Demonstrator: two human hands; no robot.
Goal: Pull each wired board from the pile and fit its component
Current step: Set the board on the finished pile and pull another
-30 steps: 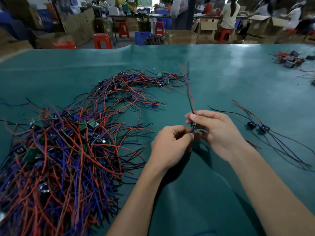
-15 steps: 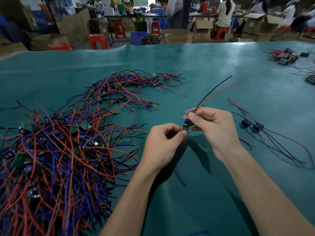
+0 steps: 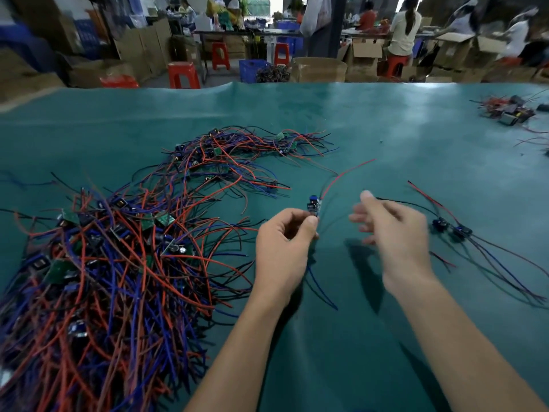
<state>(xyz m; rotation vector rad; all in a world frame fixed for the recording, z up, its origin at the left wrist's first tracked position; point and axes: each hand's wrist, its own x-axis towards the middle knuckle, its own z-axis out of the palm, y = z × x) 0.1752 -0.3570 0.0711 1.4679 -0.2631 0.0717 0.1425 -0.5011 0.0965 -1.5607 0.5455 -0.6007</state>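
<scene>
Head-camera view of a green-covered bench point(image 3: 386, 120), read left to right. Filling the left of the frame, the pile point(image 3: 113, 251) of red, blue and black leads with small green boards buried in it curls from the lower left corner up toward the centre top of the cloth. At centre, the left hand point(image 3: 283, 248) pinches one wired board point(image 3: 313, 206) between thumb and curled fingers, lifted clear of the bench. That board stands nearly upright just above the fingertips, long axis running up the frame; a red lead point(image 3: 347, 173) leaves its top end and arcs toward the upper right, while a blue lead point(image 3: 322, 292) trails down past the wrist. Just right of it, apart from the board, the right hand point(image 3: 392, 230) is blurred with motion, fingers loose and spread, grasping nothing. Farther right lie two finished units point(image 3: 450, 228) with leads fanning to the lower right edge. In the upper right corner sits a small cluster of dark parts point(image 3: 509, 110).

Judged from this, the board lies directly left of the empty right grip, the nearer free hand for fitting or setting it aside. Whether its component is seated cannot be told.
</scene>
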